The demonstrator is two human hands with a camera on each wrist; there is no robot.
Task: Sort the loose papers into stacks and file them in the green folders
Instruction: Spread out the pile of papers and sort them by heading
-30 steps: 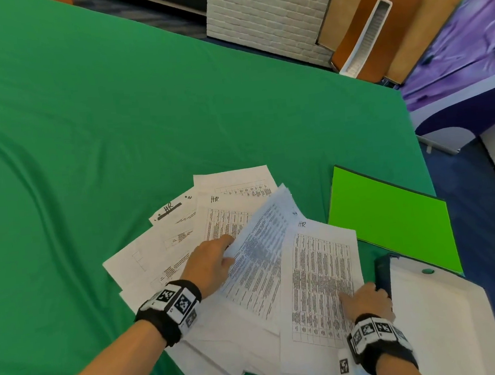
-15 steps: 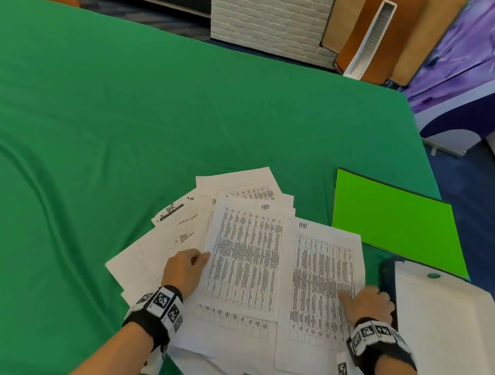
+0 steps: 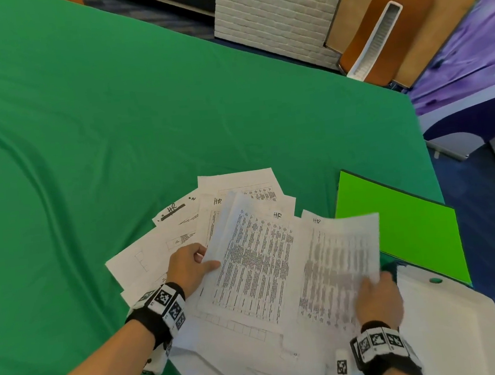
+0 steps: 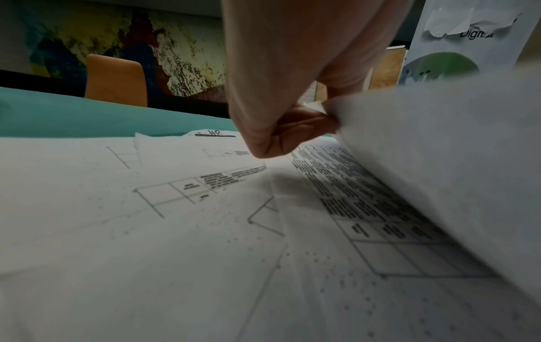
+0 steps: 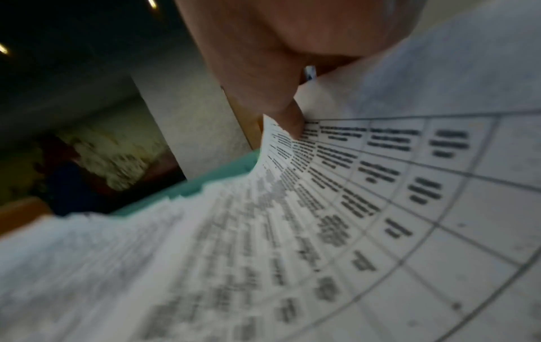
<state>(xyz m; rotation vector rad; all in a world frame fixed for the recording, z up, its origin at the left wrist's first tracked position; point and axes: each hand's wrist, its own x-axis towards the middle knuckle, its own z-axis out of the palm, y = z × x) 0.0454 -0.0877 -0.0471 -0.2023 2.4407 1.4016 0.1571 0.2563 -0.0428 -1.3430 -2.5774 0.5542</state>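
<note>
Several loose printed sheets (image 3: 168, 254) lie fanned out on the green tablecloth near its front edge. My left hand (image 3: 192, 267) pinches the left edge of a table-printed sheet marked HR (image 3: 252, 261), lifting that edge; in the left wrist view the fingers (image 4: 292, 129) curl on the raised paper (image 4: 439, 162). My right hand (image 3: 375, 295) pinches the lower right corner of another printed sheet (image 3: 336, 263), raised and motion-blurred; the thumb (image 5: 290, 120) presses on it (image 5: 351, 185). A bright green folder (image 3: 399, 225) lies shut to the right.
An open folder with a white inside (image 3: 450, 328) lies at the front right, partly over the green one's near edge. The green cloth (image 3: 115, 124) stretches bare to the left and far side. A white brick panel (image 3: 273, 14) and orange chair (image 3: 387, 25) stand beyond the table.
My right hand went from resting on the right sheet to pinching its corner and lifting it. My left hand has taken the middle sheet's left edge and raised it.
</note>
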